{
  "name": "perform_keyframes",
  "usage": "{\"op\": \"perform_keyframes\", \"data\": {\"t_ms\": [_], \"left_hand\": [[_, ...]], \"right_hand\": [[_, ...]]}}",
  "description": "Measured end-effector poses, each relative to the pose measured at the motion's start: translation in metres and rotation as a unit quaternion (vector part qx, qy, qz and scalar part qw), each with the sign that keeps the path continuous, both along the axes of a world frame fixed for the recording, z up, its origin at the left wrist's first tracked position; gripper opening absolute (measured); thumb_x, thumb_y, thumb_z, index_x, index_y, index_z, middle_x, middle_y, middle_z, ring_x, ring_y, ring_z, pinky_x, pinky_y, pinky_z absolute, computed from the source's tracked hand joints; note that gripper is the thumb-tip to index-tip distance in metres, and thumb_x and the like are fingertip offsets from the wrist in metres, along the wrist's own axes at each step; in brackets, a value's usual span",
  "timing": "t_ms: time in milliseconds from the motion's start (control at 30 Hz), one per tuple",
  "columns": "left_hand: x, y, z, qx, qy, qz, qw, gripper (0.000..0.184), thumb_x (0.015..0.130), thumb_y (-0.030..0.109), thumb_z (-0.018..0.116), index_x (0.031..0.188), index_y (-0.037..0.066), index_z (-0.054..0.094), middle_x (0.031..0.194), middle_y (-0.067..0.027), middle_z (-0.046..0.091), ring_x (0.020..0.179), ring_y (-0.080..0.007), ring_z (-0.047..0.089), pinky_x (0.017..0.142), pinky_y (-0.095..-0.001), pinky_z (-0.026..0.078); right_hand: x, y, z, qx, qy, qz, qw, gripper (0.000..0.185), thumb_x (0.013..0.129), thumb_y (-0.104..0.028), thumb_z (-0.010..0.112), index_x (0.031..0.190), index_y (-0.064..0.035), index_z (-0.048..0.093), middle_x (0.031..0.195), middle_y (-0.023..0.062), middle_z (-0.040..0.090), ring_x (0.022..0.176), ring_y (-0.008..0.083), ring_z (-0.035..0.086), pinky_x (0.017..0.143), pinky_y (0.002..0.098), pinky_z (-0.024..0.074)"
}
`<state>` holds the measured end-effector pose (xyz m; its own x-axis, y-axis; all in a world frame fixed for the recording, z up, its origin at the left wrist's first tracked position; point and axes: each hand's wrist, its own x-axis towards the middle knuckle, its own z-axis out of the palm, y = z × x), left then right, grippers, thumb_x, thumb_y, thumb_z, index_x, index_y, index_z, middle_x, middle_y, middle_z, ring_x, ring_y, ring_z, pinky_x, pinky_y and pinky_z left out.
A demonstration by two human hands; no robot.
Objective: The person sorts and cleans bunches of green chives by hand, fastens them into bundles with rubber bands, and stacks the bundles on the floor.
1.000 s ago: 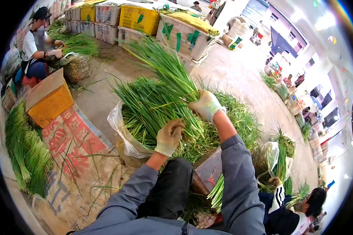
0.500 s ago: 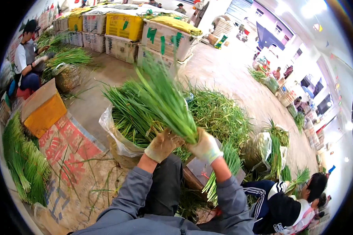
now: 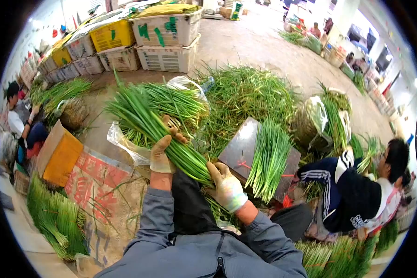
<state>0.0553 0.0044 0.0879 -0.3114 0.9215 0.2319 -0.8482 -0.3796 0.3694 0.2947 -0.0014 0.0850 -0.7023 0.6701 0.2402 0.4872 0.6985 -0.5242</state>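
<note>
A bunch of green chives (image 3: pixel 184 156) lies slanted across my two gloved hands, leaf tips up to the left and pale stem ends down to the right. My left hand (image 3: pixel 163 150) is wrapped round its middle. At the stem ends, my right hand (image 3: pixel 227 185) grips with thumb and fingers. Behind the bunch, more chives (image 3: pixel 183 104) fill an open plastic-lined sack (image 3: pixel 129 149). Right of my hands, another chive bunch (image 3: pixel 268 160) rests on a dark board (image 3: pixel 238 144) with red ties on it.
A loose heap of leaves (image 3: pixel 250 95) spreads beyond the board. Chives (image 3: pixel 55 222) lie at the left by an orange box (image 3: pixel 60 153). Stacked crates (image 3: pixel 167 46) stand behind. One person (image 3: pixel 356 190) sits close on my right, another (image 3: pixel 21 120) at far left.
The bunch has come down from a raised, steep position and now leans further left. My left hand has closed round its middle. The view has tilted downward.
</note>
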Motion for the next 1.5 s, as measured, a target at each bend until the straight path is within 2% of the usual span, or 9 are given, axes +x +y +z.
{"op": "perform_keyframes", "data": {"t_ms": [167, 300, 600, 800, 967, 1033, 1133, 1400, 1500], "left_hand": [[0.022, -0.002, -0.029, 0.057, 0.042, -0.078, 0.994, 0.081, 0.080, 0.006, 0.070, 0.153, 0.009, 0.034, 0.103, -0.0048, 0.068, 0.091, -0.0214, 0.064, 0.091, -0.0402, 0.050], [0.053, 0.007, -0.048, -0.040, 0.071, -0.119, 0.990, 0.080, 0.072, 0.012, 0.069, 0.148, 0.013, 0.043, 0.115, -0.0064, 0.068, 0.106, -0.0281, 0.066, 0.099, -0.0437, 0.052], [0.081, 0.026, -0.063, -0.085, 0.090, -0.183, 0.975, 0.076, 0.071, 0.013, 0.067, 0.145, 0.012, 0.048, 0.133, -0.0087, 0.063, 0.135, -0.0330, 0.050, 0.116, -0.0501, 0.037], [0.077, 0.041, -0.062, -0.099, 0.109, -0.224, 0.963, 0.064, 0.073, 0.017, 0.073, 0.134, 0.004, 0.056, 0.125, -0.0133, 0.065, 0.117, -0.0321, 0.063, 0.102, -0.0476, 0.051], [0.071, 0.044, -0.075, -0.136, 0.069, -0.237, 0.960, 0.068, 0.073, 0.020, 0.073, 0.135, -0.002, 0.055, 0.124, -0.0181, 0.066, 0.105, -0.0327, 0.067, 0.092, -0.0459, 0.057], [0.071, 0.043, -0.074, -0.132, 0.081, -0.230, 0.961, 0.068, 0.073, 0.019, 0.073, 0.135, -0.002, 0.055, 0.125, -0.0185, 0.065, 0.105, -0.0326, 0.068, 0.092, -0.0458, 0.057], [0.076, 0.040, -0.070, -0.122, 0.095, -0.227, 0.961, 0.066, 0.074, 0.018, 0.073, 0.134, -0.003, 0.055, 0.127, -0.0191, 0.064, 0.104, -0.0323, 0.068, 0.093, -0.0452, 0.057], [0.068, 0.031, -0.074, -0.128, 0.097, -0.225, 0.961, 0.063, 0.075, 0.016, 0.071, 0.134, 0.000, 0.056, 0.128, -0.0173, 0.064, 0.118, -0.0329, 0.062, 0.100, -0.0475, 0.053], [0.072, 0.026, -0.074, -0.133, 0.128, -0.196, 0.963, 0.066, 0.075, 0.016, 0.071, 0.137, -0.001, 0.053, 0.128, -0.0180, 0.064, 0.119, -0.0326, 0.062, 0.103, -0.0467, 0.052]], "right_hand": [[0.038, 0.003, -0.056, -0.357, 0.233, -0.007, 0.905, 0.093, 0.083, -0.037, 0.076, 0.154, -0.0057, 0.025, 0.135, 0.0277, 0.056, 0.126, 0.0400, 0.056, 0.106, 0.0429, 0.0437], [0.031, 0.014, -0.067, -0.330, 0.253, -0.061, 0.908, 0.054, 0.091, -0.035, 0.067, 0.131, 0.0001, 0.057, 0.123, 0.0220, 0.065, 0.118, 0.0306, 0.062, 0.102, 0.0369, 0.0464], [0.028, 0.035, -0.069, -0.384, 0.285, -0.123, 0.869, 0.044, 0.086, -0.028, 0.076, 0.115, 0.0036, 0.066, 0.107, 0.0134, 0.071, 0.099, 0.0177, 0.066, 0.090, 0.0301, 0.0503], [0.031, 0.051, -0.098, -0.307, 0.341, -0.126, 0.880, 0.026, 0.089, -0.015, 0.073, 0.108, 0.0020, 0.067, 0.102, 0.0095, 0.069, 0.095, 0.0156, 0.064, 0.088, 0.0284, 0.0503], [0.035, 0.051, -0.092, -0.452, 0.489, -0.124, 0.736, 0.027, 0.095, -0.015, 0.065, 0.115, 0.0009, 0.059, 0.104, 0.0088, 0.070, 0.094, 0.0136, 0.062, 0.086, 0.0270, 0.0487], [0.031, 0.052, -0.083, -0.476, 0.452, -0.145, 0.740, 0.034, 0.095, -0.018, 0.066, 0.122, 0.0006, 0.056, 0.107, 0.0095, 0.070, 0.099, 0.0150, 0.063, 0.089, 0.0285, 0.0482], [0.015, 0.054, -0.084, -0.265, 0.304, -0.165, 0.900, 0.039, 0.091, -0.023, 0.072, 0.119, 0.0006, 0.061, 0.103, 0.0085, 0.071, 0.096, 0.0141, 0.066, 0.088, 0.0282, 0.0499], [0.024, 0.057, -0.088, -0.378, 0.323, -0.162, 0.852, 0.017, 0.092, -0.010, 0.069, 0.106, -0.0026, 0.064, 0.096, 0.0004, 0.066, 0.084, 0.0073, 0.059, 0.077, 0.0252, 0.0498], [0.013, 0.042, -0.077, -0.332, 0.277, -0.140, 0.891, 0.040, 0.087, -0.028, 0.075, 0.111, 0.0025, 0.065, 0.101, 0.0111, 0.072, 0.092, 0.0167, 0.066, 0.088, 0.0306, 0.0506]]}}
